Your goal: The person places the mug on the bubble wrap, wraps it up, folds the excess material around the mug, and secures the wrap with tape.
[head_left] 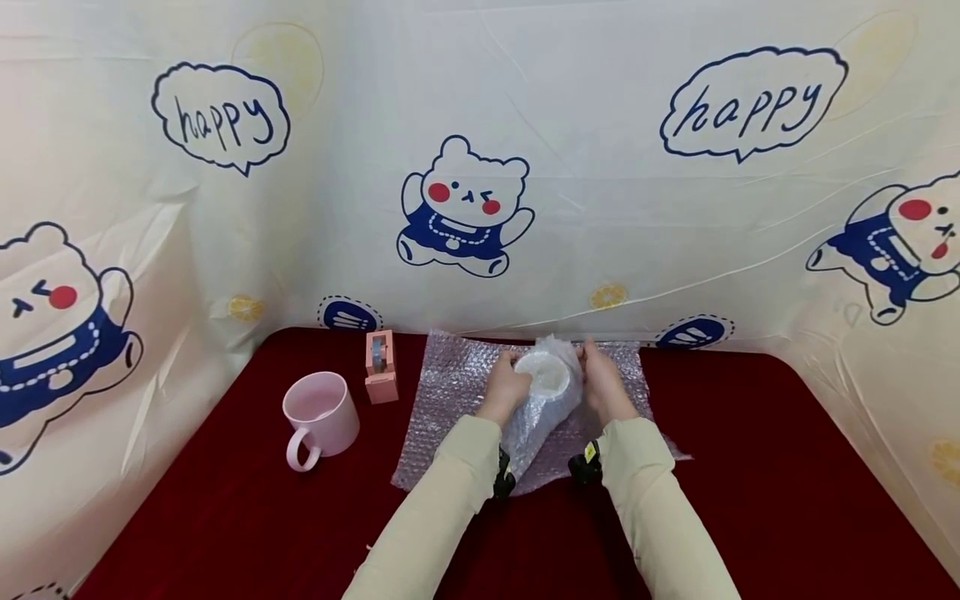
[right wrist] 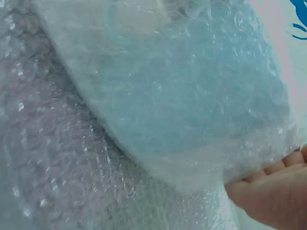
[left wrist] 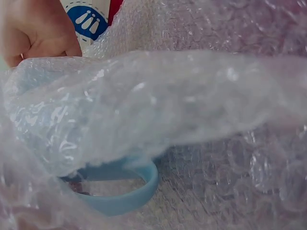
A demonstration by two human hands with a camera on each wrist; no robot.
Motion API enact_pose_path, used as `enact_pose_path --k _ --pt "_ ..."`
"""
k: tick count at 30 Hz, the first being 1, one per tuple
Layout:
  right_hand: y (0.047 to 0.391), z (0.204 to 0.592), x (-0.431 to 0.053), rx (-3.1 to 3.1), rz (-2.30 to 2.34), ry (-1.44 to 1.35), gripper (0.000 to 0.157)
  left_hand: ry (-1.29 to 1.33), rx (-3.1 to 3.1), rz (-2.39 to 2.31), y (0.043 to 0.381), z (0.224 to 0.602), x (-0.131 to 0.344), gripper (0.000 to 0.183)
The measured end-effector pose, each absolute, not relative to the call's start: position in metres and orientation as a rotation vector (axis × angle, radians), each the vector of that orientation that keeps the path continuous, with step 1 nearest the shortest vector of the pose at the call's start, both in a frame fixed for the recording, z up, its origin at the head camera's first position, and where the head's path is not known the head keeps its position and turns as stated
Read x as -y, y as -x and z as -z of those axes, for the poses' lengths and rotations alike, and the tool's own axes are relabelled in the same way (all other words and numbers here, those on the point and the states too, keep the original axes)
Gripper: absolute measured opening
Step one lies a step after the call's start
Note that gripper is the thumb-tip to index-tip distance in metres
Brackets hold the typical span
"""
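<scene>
A light blue mug (left wrist: 129, 203) stands partly wrapped in bubble wrap; its handle sticks out below a fold in the left wrist view. From the head view, the wrapped mug's round end faces up between both hands. My left hand (head_left: 506, 387) grips the wrapped mug at its left side, thumb toward the round end. On the other side my right hand (head_left: 604, 385) pinches the edge of the bubble wrap (right wrist: 211, 177), its fingers curled under the film in the right wrist view. More of the bubble wrap sheet (head_left: 450, 400) lies flat beneath the mug.
A pink mug (head_left: 337, 423) stands at the left, handle toward the front. Behind it is a pink tape dispenser (head_left: 382, 386) with a roll of tape. Dark red cloth (head_left: 750, 483) covers the table, and a printed white curtain (head_left: 600, 225) rises along its back and sides.
</scene>
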State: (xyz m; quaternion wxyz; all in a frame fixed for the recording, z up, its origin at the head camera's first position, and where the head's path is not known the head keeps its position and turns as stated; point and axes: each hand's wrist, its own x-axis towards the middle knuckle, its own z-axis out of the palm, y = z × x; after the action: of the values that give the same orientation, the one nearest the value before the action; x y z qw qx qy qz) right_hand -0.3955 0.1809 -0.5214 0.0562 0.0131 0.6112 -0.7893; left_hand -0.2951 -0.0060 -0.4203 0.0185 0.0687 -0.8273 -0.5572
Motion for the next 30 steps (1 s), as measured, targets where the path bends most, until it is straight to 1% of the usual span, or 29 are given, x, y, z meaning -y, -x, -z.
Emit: enact_pose_path --k 1,4,6,7,8,9,10,12,13,14,15,16,19,20,22,26,28,30 --pt "0.396 0.519 -0.18 -1.913 2.338 -0.137 0.048 -0.211 2.569 1.725 0.295 0.421 0.006 0.043" --pt "0.415 0.54 -0.183 -2.046 2.26 -0.331 0.055 -0.202 2.567 1.727 0.294 0.421 0.005 0.042" --pt "0.425 0.548 -0.183 -2.114 2.193 -0.48 0.069 -0.199 2.567 1.736 0.293 0.42 0.005 0.042" --pt "0.429 0.554 -0.183 -2.135 2.191 -0.5 0.076 -0.2 2.569 1.736 0.292 0.419 0.004 0.042" --pt "0.437 0.566 -0.184 -2.162 2.202 -0.499 0.08 -0.201 2.57 1.737 0.292 0.419 0.004 0.042" --pt "0.429 0.554 -0.179 -2.175 2.175 -0.517 0.082 -0.199 2.568 1.733 0.292 0.419 0.004 0.042" --pt "0.414 0.535 -0.17 -2.187 2.147 -0.523 0.081 -0.197 2.564 1.73 0.292 0.419 0.004 0.042" --pt "0.377 0.489 -0.152 -2.181 2.129 -0.517 0.072 -0.197 2.561 1.718 0.292 0.419 0.005 0.041" --pt "0.365 0.474 -0.145 -2.183 2.141 -0.49 0.063 -0.192 2.557 1.707 0.292 0.42 0.005 0.041" --pt "0.349 0.455 -0.138 -2.182 2.123 -0.457 0.059 -0.185 2.551 1.698 0.292 0.42 0.005 0.041" --pt "0.332 0.431 -0.13 -2.184 2.084 -0.454 0.06 -0.18 2.547 1.695 0.293 0.42 0.005 0.041" --pt "0.325 0.423 -0.127 -2.19 2.067 -0.427 0.058 -0.182 2.544 1.705 0.292 0.419 0.005 0.042" --pt "0.324 0.421 -0.128 -2.234 1.954 -0.359 0.064 -0.153 2.536 1.694 0.297 0.425 0.007 0.042" --pt "0.32 0.414 -0.127 -2.246 1.902 -0.353 0.065 -0.121 2.509 1.68 0.306 0.437 0.008 0.041" --pt "0.32 0.413 -0.127 -2.277 1.858 -0.329 0.06 -0.11 2.515 1.683 0.324 0.459 0.009 0.043" --pt "0.323 0.415 -0.13 -2.323 1.807 -0.237 0.055 -0.083 2.5 1.615 0.371 0.523 0.007 0.046" --pt "0.324 0.415 -0.132 -2.335 1.766 -0.189 0.055 -0.109 2.501 1.597 0.381 0.537 0.005 0.046" --pt "0.324 0.414 -0.134 -2.36 1.692 -0.153 0.058 -0.102 2.484 1.558 0.382 0.539 0.004 0.046"
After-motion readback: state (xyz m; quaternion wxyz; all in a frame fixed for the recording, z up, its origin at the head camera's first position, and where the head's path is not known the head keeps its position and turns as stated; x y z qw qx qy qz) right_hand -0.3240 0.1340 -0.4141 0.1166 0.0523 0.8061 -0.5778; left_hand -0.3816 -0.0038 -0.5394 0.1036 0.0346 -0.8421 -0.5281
